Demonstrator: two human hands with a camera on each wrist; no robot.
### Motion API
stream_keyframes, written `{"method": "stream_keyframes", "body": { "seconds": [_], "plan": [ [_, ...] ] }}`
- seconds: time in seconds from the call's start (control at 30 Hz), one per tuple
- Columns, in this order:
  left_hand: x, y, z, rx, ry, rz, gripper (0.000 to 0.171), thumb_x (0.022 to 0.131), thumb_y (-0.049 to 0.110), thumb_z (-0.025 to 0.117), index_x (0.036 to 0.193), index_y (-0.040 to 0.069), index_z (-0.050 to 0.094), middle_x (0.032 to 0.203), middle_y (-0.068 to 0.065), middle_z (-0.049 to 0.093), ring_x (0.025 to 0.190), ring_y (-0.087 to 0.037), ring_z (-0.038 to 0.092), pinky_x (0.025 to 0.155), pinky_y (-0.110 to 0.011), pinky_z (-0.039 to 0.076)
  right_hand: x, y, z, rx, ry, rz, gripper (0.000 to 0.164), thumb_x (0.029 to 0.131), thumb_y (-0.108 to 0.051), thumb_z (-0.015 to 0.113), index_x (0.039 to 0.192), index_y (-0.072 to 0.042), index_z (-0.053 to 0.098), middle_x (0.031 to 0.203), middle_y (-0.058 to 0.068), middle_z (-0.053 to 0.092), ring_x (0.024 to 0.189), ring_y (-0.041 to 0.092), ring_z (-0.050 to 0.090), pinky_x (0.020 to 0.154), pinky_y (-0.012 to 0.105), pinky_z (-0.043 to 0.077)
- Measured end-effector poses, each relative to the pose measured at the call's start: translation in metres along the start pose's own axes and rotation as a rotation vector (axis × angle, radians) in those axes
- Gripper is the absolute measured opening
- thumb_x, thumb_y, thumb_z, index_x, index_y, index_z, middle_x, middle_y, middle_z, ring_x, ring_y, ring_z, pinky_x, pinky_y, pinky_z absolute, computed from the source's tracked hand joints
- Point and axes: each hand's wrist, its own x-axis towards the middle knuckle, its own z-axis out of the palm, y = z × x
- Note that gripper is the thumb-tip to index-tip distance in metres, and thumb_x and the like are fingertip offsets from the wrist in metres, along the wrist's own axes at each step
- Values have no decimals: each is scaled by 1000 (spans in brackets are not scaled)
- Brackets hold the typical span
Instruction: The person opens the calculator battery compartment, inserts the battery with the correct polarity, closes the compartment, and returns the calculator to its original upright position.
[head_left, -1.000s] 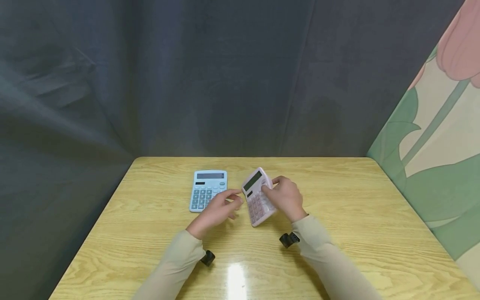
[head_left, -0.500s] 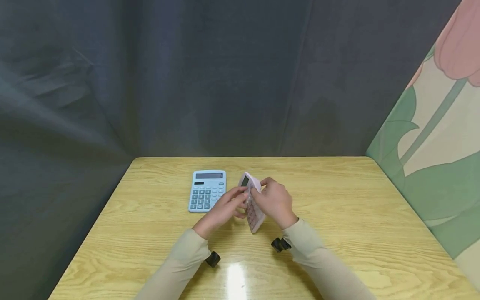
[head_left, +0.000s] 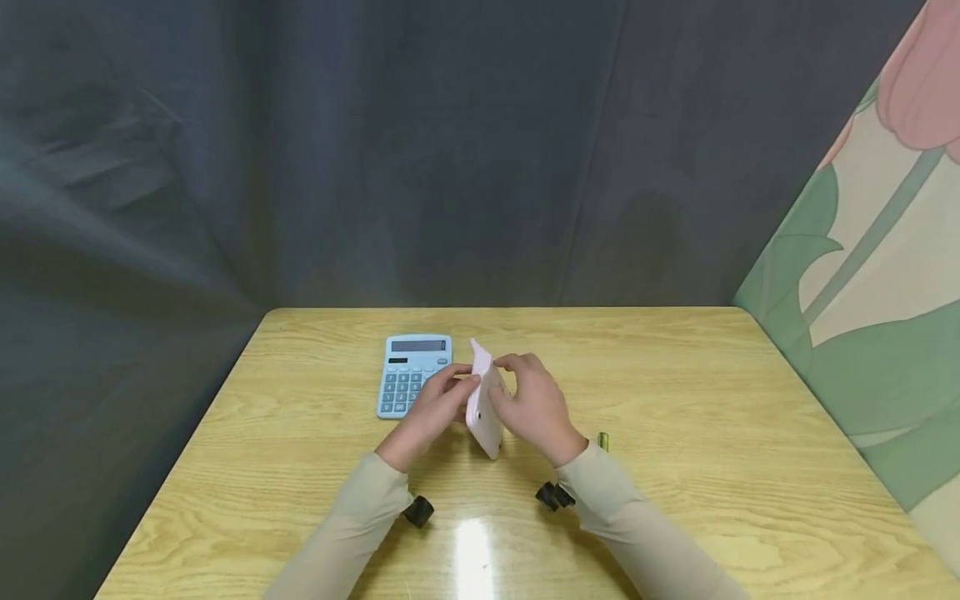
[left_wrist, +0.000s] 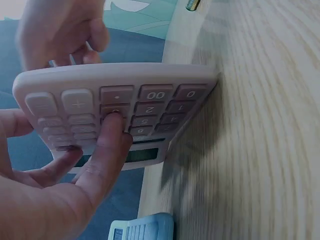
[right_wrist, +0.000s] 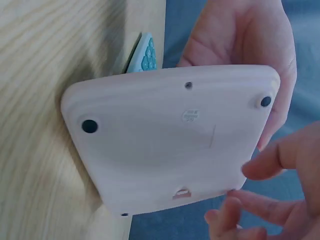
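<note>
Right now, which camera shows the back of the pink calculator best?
The right wrist view: it faces the pink calculator's back almost squarely, showing its dark feet and small label. The head view shows the back small and at a steep slant. The left wrist view shows the keys instead.

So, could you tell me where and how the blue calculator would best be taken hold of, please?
I'd take the blue calculator by its long left edge, coming in low from the left. It lies flat, face up, with that edge in full view, while from the head camera the left grip covers its lower right corner and the pink calculator stands tilted to its right.
</note>
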Motion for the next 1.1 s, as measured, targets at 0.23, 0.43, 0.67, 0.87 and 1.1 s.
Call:
{"method": "stream_keyframes", "body": {
  "seconds": [0.23, 0.43, 0.67, 0.87, 1.1],
  "plan": [
    [-4, -2, -7, 25, 25, -33, 38, 102, 20, 49, 132, 0, 60, 112, -14, 69, 87, -18, 68, 77, -37, 60, 1, 6, 5, -19, -90, -35, 24, 87, -10, 68, 111, -5, 72, 120, 17, 66, 55, 13, 42, 44, 24, 35],
    [-4, -10, -9, 125, 45, -71, 44, 97, 9, 51, 138, -6, 53, 106, -18, 70, 79, -18, 68, 67, -32, 60, 5, 17, 6, -43, -138, -30, 20, 84, -4, 70, 104, -4, 73, 115, 14, 69, 72, 19, 57, 56, 30, 50],
    [-5, -16, -10, 323, -6, -72, 61, 96, 10, 65, 152, 8, 41, 93, -12, 68, 70, -17, 61, 58, -29, 52, 6, 28, 6, -100, -191, -9, 14, 82, -4, 74, 95, -7, 75, 112, 14, 70, 102, 27, 67, 86, 43, 58],
    [-8, -18, -9, 453, -97, -28, 60, 95, 10, 66, 151, 10, 44, 82, -7, 63, 62, -14, 54, 53, -26, 46, 9, 34, 6, -142, -230, -54, 8, 82, -10, 81, 88, -9, 76, 101, 9, 73, 87, 20, 67, 76, 36, 59],
    [-11, -19, -4, 509, -58, -15, 52, 96, 14, 66, 145, 8, 51, 75, -4, 60, 58, -13, 52, 50, -26, 45, 11, 36, 4, -248, -292, -187, 9, 85, -15, 80, 92, -9, 78, 97, 6, 74, 85, 18, 69, 73, 32, 59]
  ]
}}
